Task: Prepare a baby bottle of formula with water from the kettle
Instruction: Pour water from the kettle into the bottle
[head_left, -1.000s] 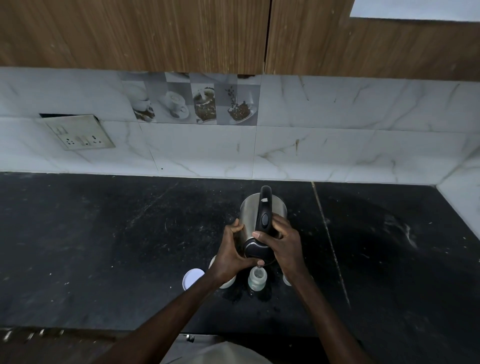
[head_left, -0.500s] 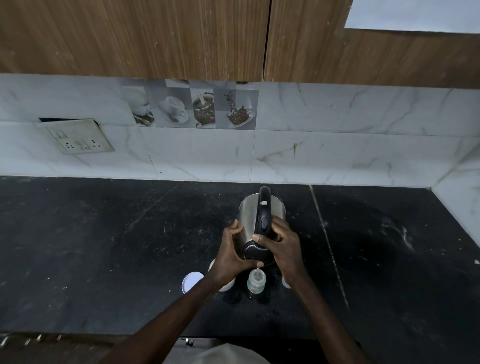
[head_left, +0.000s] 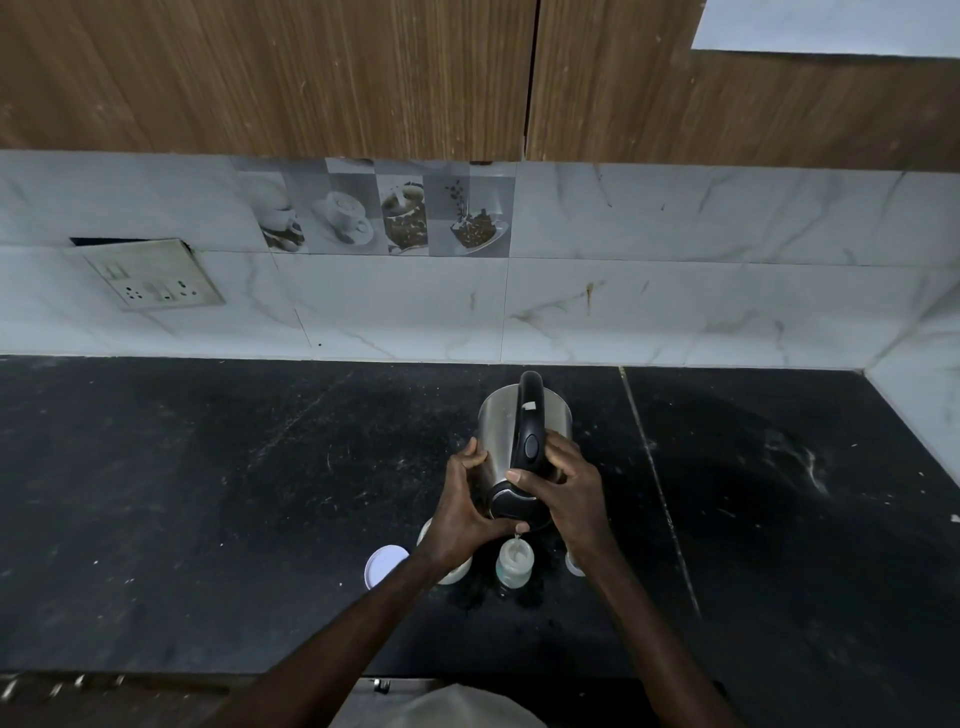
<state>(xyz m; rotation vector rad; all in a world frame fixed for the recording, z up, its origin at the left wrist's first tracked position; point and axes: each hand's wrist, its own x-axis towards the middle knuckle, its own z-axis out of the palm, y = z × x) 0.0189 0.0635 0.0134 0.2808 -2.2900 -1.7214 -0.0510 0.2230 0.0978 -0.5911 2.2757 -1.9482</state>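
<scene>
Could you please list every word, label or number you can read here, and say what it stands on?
No text can be read anywhere.
The white sticker on the kettle handle: too small to read.
Markings on the baby bottle: too blurred to tell.
The picture tiles and switch plate: no words visible.

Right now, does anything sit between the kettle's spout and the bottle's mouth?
Nothing visible does. The left hand and right hand hold the kettle tilted just above the open bottle; a thin stream falls into its mouth.

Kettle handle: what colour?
Black handle on the silver steel kettle; shows in the head view.
</scene>
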